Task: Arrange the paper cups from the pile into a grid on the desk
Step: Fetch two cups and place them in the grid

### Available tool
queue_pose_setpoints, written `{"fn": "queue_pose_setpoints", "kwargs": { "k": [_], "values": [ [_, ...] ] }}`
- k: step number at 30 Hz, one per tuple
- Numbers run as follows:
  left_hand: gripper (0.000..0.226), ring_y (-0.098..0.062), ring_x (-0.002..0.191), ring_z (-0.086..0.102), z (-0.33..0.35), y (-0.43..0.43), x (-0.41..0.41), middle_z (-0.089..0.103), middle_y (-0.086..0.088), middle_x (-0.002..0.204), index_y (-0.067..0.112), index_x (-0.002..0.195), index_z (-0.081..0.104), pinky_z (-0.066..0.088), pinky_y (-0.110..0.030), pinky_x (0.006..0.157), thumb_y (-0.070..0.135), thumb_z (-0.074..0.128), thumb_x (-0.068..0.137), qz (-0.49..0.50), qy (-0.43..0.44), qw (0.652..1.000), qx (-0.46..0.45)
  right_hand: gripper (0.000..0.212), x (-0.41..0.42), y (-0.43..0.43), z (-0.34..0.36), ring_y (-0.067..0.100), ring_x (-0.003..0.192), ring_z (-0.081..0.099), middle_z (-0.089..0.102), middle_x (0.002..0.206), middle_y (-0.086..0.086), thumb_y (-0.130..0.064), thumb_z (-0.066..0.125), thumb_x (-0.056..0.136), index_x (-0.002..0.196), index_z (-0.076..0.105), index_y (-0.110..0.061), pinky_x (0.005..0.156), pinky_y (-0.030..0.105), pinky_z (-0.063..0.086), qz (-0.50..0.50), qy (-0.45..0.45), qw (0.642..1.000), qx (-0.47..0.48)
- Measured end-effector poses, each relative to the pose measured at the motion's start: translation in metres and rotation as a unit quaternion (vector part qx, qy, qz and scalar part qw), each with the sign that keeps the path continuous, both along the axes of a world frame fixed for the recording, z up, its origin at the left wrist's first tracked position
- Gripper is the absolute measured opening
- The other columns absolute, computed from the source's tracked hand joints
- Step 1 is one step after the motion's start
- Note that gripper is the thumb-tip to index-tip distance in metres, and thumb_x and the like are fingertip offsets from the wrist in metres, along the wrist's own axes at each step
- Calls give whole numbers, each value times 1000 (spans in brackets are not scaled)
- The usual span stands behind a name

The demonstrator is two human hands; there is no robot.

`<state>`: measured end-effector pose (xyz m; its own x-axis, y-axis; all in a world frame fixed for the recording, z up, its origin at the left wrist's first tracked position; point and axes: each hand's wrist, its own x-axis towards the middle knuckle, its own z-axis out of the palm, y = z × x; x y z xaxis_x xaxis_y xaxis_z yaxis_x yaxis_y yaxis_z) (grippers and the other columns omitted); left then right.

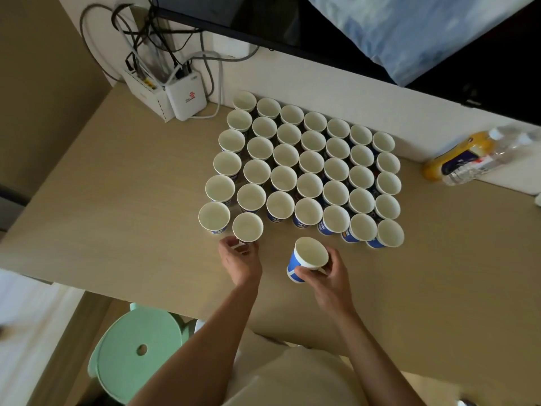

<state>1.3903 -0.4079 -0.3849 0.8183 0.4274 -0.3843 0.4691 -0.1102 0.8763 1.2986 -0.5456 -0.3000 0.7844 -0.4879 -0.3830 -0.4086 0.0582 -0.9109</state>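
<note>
Cups (310,162): upright with mouths up, white inside and blue outside, standing rim to rim in a grid on the far half of the desk (131,186), close to the wall.
Grid edge: the two left columns reach one cup nearer to me than the other columns.
Front-row cup (247,227): stands upright at the near end of the second column from the left, just beside the corner cup.
Left hand (241,259): my fingers and thumb curl round the base of the front-row cup, which hides the fingertips.
Tilted cup (307,259): off the grid, near the front edge of the cups, with its mouth leaning away from me.
Right hand (330,276): I hold the tilted cup, thumb on its blue side and fingers round the far side.
Router (187,98): white, with cables (137,39), at the back left corner.
Bottles (468,159): lying against the wall at the right, well apart from the cups.
Stool (137,347): green, beside the desk on my left.
</note>
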Motion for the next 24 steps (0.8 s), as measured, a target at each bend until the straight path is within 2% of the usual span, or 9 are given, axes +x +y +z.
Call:
{"fn": "queue_pose_setpoints", "kwargs": {
  "k": [4,7,9,14,19,21,24],
  "values": [
    [36,-19,83,68,1,-1,2,62,-7,99,18,97,49,56,-47,78,15,80,78,4,1,1000,8,63,-3,0,-2,15,99,69,70,110,5,-16,88,61,116,59,-14,76,23,56,6,10,1000,-10],
    [33,-20,83,67,3,1,2,63,-7,99,18,96,49,56,-46,79,14,78,80,5,9,1000,12,59,-5,-1,-5,8,97,69,69,112,2,-1,88,69,118,59,-17,76,20,55,12,17,1000,-13],
    [33,-19,84,68,4,2,2,63,-6,99,19,97,50,56,-45,79,13,77,80,4,6,1000,13,58,-6,-2,-8,8,98,69,69,112,2,3,86,71,118,59,-18,76,20,55,12,19,1000,-15],
    [36,-18,84,67,8,7,2,61,-5,102,21,98,50,56,-42,80,14,78,78,-17,25,1000,9,60,-3,2,-16,11,101,69,69,113,1,2,86,69,118,58,-21,80,23,56,7,17,999,-26],
    [33,-19,78,65,10,20,-12,61,-3,96,13,98,54,54,-39,81,15,80,77,-78,84,993,20,62,15,14,-29,11,103,66,68,111,-5,-12,88,66,118,58,-23,84,26,57,14,11,998,-68],
    [30,-15,76,62,12,26,-17,62,-1,92,10,100,58,52,-35,78,17,79,79,-102,105,989,23,64,25,20,-36,12,104,64,67,112,-8,-12,89,67,121,57,-24,85,27,56,21,1,995,-98],
    [27,-18,78,61,12,35,-22,65,-2,93,12,100,62,47,-29,68,22,79,80,-137,124,983,13,67,40,29,-45,13,107,62,64,117,-5,-10,88,68,126,55,-21,86,20,53,31,-15,992,-124]
  ]
}}
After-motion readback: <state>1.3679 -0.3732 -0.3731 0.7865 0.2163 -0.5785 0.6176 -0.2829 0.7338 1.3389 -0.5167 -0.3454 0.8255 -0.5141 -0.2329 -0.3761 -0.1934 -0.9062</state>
